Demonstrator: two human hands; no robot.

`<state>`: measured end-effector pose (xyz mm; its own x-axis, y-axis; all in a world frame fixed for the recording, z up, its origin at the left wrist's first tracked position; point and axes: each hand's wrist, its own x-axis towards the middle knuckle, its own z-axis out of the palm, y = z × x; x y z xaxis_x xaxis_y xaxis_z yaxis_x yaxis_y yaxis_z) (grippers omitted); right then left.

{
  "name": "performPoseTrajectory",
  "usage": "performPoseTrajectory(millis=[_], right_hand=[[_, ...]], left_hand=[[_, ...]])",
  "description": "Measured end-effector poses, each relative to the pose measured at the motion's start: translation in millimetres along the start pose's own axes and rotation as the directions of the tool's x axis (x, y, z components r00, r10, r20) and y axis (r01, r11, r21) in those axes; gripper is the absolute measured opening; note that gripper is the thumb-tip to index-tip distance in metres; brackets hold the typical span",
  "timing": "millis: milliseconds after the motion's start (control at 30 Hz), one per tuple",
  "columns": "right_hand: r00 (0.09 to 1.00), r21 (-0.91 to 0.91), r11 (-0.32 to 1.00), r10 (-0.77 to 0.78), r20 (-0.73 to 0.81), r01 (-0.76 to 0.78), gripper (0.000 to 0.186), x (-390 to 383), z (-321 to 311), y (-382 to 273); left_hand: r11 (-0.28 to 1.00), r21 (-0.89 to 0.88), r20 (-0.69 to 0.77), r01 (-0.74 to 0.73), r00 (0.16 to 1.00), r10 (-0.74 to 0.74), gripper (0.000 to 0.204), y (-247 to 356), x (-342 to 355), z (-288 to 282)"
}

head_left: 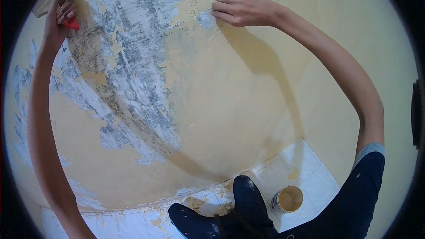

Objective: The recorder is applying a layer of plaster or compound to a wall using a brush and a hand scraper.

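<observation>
While the right hand (237,11) curls, its elbow (371,104) bends.

No words or numbers can be read; the markings on the tub's side (276,202) are too small.

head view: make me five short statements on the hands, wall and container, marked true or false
1. The left hand grips a red-handled tool. True.
2. The right hand holds the container. False: that hand is up by the wall, apart from it.
3. The container stands on the floor. True.
4. The wall's yellow coat is unbroken. False: a large grey-and-white patch shows.
5. Loose flakes lie on the floor. True.
</observation>
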<state>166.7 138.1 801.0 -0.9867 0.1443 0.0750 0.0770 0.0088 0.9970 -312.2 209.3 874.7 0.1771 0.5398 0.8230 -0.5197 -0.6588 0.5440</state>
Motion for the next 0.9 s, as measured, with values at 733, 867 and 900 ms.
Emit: performPoseTrajectory(millis=[733,867,900], right_hand=[[0.75,0.6,0.566,0.656,0.087,-0.565,0.021,-11,4,-34],[0.723,0.615,0.53,0.684,0.098,-0.584,0.016,-6,-1,-29],[0.733,0.623,0.546,0.677,0.066,-0.56,0.016,-5,-1,-29]], left_hand=[[0.998,0.063,-0.02,0.0,1.0,0.002,0.038,-4,1,-4],[0.993,0.112,-0.111,-0.025,0.993,0.038,0.039,-5,-3,2],[0.996,0.086,-0.166,-0.015,0.986,0.029,0.039,-5,-5,3]])
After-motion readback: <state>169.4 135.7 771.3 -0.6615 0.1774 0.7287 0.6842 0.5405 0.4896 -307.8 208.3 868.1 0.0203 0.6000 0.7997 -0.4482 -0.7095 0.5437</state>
